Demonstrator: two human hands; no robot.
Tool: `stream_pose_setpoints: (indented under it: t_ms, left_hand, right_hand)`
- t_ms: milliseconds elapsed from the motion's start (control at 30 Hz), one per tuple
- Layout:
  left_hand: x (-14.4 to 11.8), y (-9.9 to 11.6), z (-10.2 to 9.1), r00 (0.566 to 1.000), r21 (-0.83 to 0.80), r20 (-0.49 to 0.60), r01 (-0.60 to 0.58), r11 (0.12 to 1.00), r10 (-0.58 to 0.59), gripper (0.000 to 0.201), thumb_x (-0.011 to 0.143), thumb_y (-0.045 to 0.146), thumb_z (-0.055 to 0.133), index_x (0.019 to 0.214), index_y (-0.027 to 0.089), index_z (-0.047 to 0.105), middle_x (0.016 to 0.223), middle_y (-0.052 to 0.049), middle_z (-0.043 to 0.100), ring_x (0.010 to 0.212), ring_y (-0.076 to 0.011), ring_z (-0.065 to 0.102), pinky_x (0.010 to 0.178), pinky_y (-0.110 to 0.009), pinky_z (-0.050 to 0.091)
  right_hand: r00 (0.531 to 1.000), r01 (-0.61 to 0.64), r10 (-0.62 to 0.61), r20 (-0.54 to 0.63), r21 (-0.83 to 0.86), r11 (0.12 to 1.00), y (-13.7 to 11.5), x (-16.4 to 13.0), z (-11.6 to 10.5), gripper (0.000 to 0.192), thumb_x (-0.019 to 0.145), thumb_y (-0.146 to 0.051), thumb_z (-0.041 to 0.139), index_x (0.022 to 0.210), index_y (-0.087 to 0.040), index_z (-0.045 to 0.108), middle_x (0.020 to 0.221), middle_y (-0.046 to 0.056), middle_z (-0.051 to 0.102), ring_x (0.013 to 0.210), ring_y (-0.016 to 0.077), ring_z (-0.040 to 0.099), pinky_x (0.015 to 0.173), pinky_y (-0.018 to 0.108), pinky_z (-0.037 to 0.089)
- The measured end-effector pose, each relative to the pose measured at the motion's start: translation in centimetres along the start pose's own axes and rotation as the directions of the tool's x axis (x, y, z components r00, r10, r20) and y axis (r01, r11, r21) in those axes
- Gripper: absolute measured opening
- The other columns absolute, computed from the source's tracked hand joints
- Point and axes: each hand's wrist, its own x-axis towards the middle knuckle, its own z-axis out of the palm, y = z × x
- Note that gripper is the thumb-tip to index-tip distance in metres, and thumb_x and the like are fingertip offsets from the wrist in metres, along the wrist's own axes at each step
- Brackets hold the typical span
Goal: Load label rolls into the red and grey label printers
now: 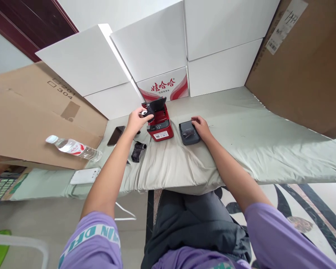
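Note:
My left hand (135, 122) is closed on a small black roll with a white core (147, 113), held at the left side of a red label printer (165, 131). The printer's black lid (158, 104) stands raised, so its inside is open to view. My right hand (202, 127) has its fingers curled over the right edge of a dark grey portable printer (189, 139), which lies flat on the cloth. Left of the red printer, a crumpled black wrapped piece with a white end (138, 151) lies near my left forearm.
A phone (116, 135), a water bottle (75, 147) and a white power bank (85, 176) lie to the left. White boxes (154, 41) are stacked behind, with cardboard boxes (39, 116) at both sides. Wrinkled pale green cloth (254, 145) covers the surface.

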Motion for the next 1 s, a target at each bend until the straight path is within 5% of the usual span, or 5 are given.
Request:
stream_pose_setpoints:
  t_ms: [167, 367, 567, 733, 1000]
  left_hand:
    - [0.3, -0.8, 0.8, 0.996, -0.138, 0.09, 0.009, 0.99, 0.003, 0.049, 0.063, 0.041, 0.085, 0.102, 0.018, 0.066, 0.102, -0.006, 0.074, 0.087, -0.0225, 0.069, 0.079, -0.034, 0.055]
    - [1.9, -2.0, 2.6, 0.994, 0.107, 0.101, -0.061, 0.992, 0.05, 0.028, 0.065, 0.036, 0.083, 0.074, 0.02, 0.062, 0.076, 0.0, 0.066, 0.081, -0.0215, 0.065, 0.082, -0.034, 0.051]
    - [3.1, -3.5, 4.2, 0.992, 0.037, 0.122, -0.041, 0.998, 0.036, 0.021, 0.068, 0.027, 0.07, 0.087, 0.02, 0.073, 0.088, -0.005, 0.079, 0.088, -0.0247, 0.073, 0.081, -0.033, 0.054]
    - [3.7, -3.6, 4.2, 0.984, 0.045, 0.173, -0.043, 0.998, 0.035, 0.038, 0.067, 0.018, 0.065, 0.103, 0.018, 0.077, 0.107, -0.01, 0.083, 0.099, -0.0255, 0.077, 0.088, -0.033, 0.058]
    - [3.6, -1.5, 3.6, 0.958, 0.366, 0.278, -0.175, 0.914, 0.072, 0.037, 0.08, 0.018, 0.066, 0.111, 0.022, 0.087, 0.111, -0.012, 0.084, 0.105, -0.0319, 0.077, 0.1, -0.04, 0.056]
  right_hand:
    - [1.0, -0.011, 0.011, -0.013, 0.024, 1.0, -0.1, -0.1, 0.1, 0.029, 0.075, -0.037, 0.063, 0.1, -0.022, 0.068, 0.113, 0.01, 0.077, 0.111, 0.0278, 0.069, 0.114, 0.05, 0.05]
    - [1.0, -0.018, 0.019, -0.016, 0.024, 1.0, -0.2, 0.0, 0.1, 0.029, 0.074, -0.036, 0.063, 0.099, -0.022, 0.068, 0.111, 0.01, 0.077, 0.109, 0.0281, 0.07, 0.114, 0.05, 0.05]
    - [1.0, -0.01, 0.01, -0.011, 0.016, 1.0, 0.1, 0.1, 0.1, 0.029, 0.075, -0.036, 0.063, 0.099, -0.022, 0.068, 0.111, 0.01, 0.077, 0.11, 0.0285, 0.07, 0.114, 0.051, 0.05]
    - [1.0, -0.006, 0.006, -0.004, 0.01, 1.0, 0.2, 0.2, 0.1, 0.028, 0.077, -0.036, 0.063, 0.1, -0.022, 0.069, 0.114, 0.011, 0.077, 0.111, 0.0291, 0.07, 0.114, 0.051, 0.05]
    - [1.0, -0.01, 0.01, -0.006, 0.006, 1.0, 0.1, 0.1, 0.0, 0.028, 0.076, -0.037, 0.062, 0.099, -0.022, 0.068, 0.112, 0.01, 0.077, 0.111, 0.0287, 0.07, 0.115, 0.051, 0.05]
